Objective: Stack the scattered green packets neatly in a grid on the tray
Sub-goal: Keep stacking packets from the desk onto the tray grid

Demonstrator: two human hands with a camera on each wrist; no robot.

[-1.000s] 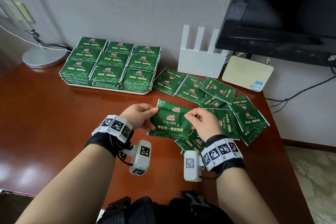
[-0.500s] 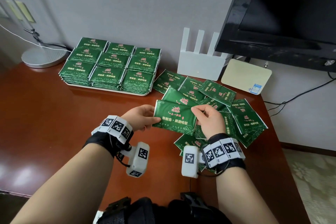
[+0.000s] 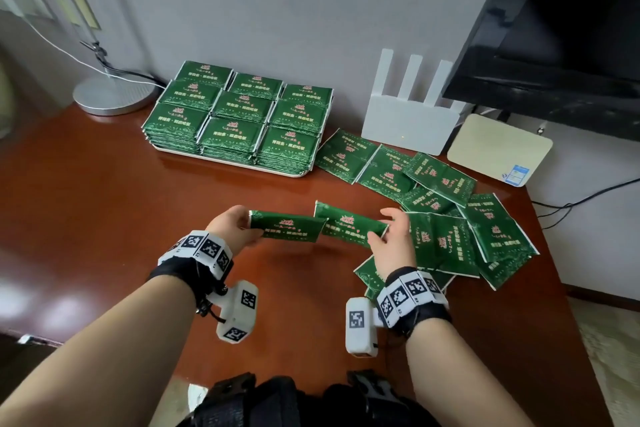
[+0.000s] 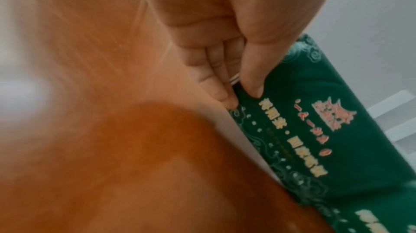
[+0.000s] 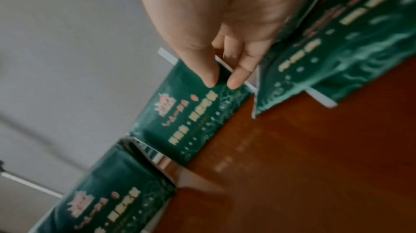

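Left hand (image 3: 232, 229) pinches one green packet (image 3: 288, 231) by short edge; right hand (image 3: 394, 239) pinches second packet (image 3: 353, 227) likewise — both aloft, flat, probably for tray (image 3: 242, 168) (grid there full-looking); loose packets (image 3: 450, 218) beside right hand.

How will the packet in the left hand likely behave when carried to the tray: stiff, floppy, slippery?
Probably light and fairly stiff: the left hand pinches the packet by one end, and it juts out almost flat. Its glossy film may be slippery. On the tray it should lie flat, as the stacks there do.
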